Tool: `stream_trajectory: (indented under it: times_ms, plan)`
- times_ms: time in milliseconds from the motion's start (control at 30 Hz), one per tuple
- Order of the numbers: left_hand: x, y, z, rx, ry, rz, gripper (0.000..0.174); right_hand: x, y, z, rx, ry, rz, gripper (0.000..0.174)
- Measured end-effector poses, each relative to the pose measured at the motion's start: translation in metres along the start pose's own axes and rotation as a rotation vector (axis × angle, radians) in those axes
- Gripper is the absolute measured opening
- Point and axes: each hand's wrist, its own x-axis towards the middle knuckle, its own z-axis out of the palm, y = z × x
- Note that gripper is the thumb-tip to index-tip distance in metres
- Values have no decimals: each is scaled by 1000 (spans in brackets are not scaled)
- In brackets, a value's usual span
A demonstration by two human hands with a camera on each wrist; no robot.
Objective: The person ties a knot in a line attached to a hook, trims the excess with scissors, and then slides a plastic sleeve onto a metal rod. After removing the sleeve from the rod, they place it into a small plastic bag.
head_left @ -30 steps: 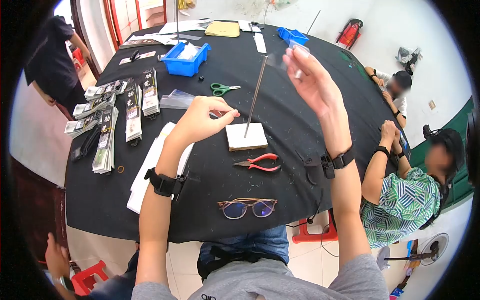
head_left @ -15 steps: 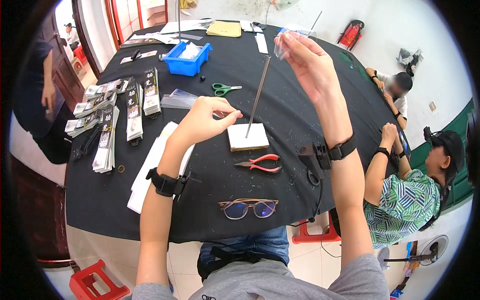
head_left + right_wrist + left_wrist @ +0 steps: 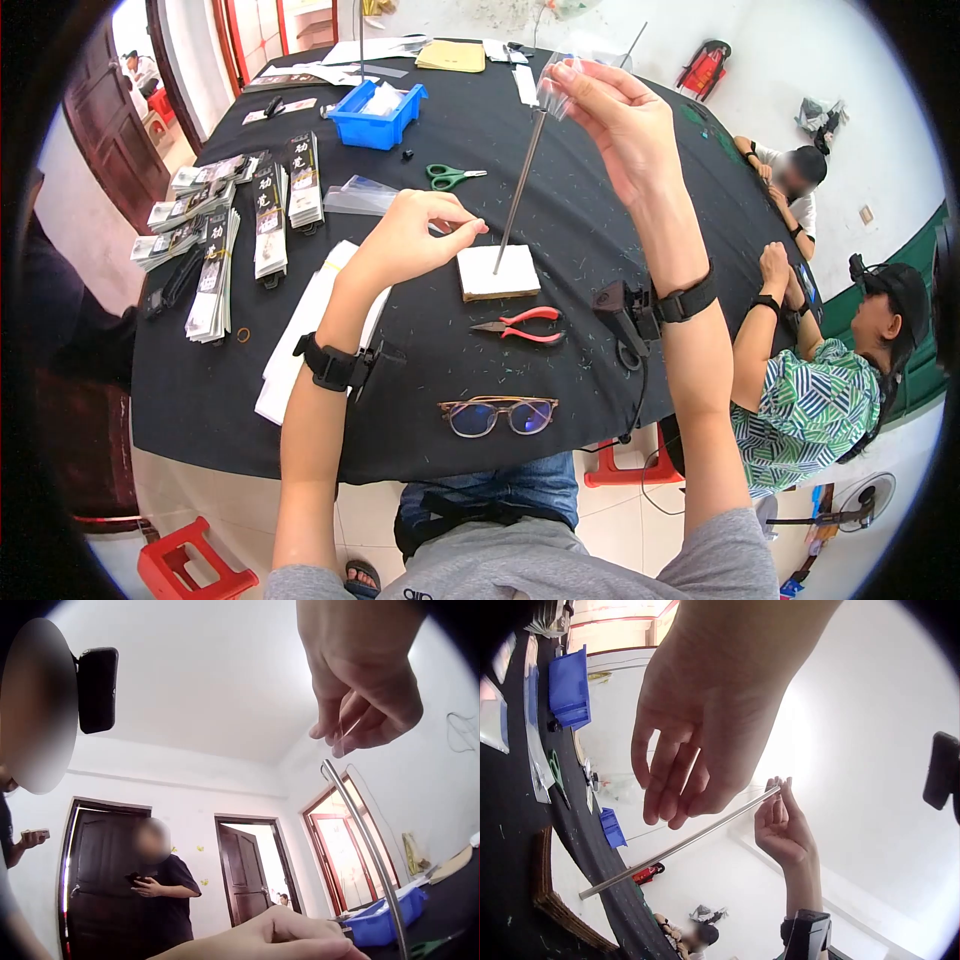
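Observation:
My right hand is raised at the top of a thin metal rod, thumb and fingers pinching a clear plastic piece. In the right wrist view, a see-through edge of that piece shows between the fingertips, just above the rod's bent tip. The rod leans out of a white-topped block with layered brown sides. To the left of the rod hovers my left hand, its fingers loosely curled and thumb near the index finger. The left wrist view shows nothing in this hand.
Red-handled pliers and glasses lie in front of the block. Green scissors, clear plastic strips and a blue bin lie beyond. Banded printed packets fill the left; people sit at the right edge.
My right hand has come down slightly, bringing the clear plastic to the rod's top; its fingers have closed to a pinch. The left hand has barely moved. A person at the left has moved away.

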Motion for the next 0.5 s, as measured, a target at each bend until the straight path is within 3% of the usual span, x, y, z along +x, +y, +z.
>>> stream_trajectory:
  times_ms: [500]
  plan:
    - [0, -3, -1, -39, -5, 1, 15, -19, 3, -1, -221, -109, -36, 26]
